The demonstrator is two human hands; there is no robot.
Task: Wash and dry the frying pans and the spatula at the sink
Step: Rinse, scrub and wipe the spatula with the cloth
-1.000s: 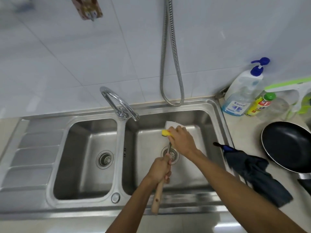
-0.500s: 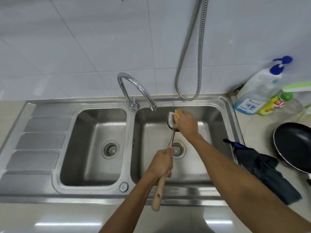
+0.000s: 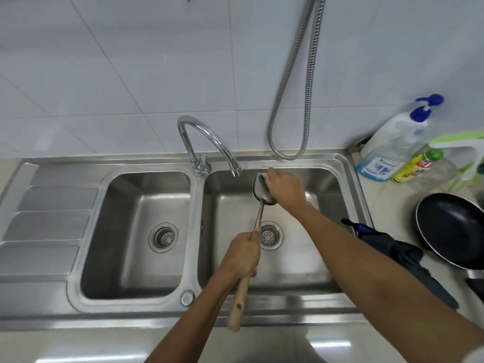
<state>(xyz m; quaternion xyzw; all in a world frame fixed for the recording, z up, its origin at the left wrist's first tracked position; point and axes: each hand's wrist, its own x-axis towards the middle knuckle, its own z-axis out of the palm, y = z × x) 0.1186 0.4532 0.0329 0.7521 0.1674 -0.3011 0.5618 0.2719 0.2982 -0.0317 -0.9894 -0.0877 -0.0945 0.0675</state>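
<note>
Over the right basin of the steel double sink (image 3: 288,305), my left hand (image 3: 242,254) grips the wooden handle of a metal spatula (image 3: 259,205). Its steel blade points away from me, up toward the tap. My right hand (image 3: 284,188) holds a green and yellow sponge (image 3: 262,181) against the blade, covering most of it. A black frying pan (image 3: 453,229) lies on the counter at the right edge, partly cut off by the frame.
A chrome tap (image 3: 209,142) arches over the divider, no water visibly running. A metal hose (image 3: 290,106) hangs on the tiled wall. Soap bottles (image 3: 392,153) stand at back right. A dark cloth (image 3: 398,255) lies on the counter between sink and pan. The drainboard (image 3: 47,224) is at left.
The spatula blade and my right hand with the sponge moved farther from me, toward the tap. The sponge has turned, now showing its green side. My view shifted left and down.
</note>
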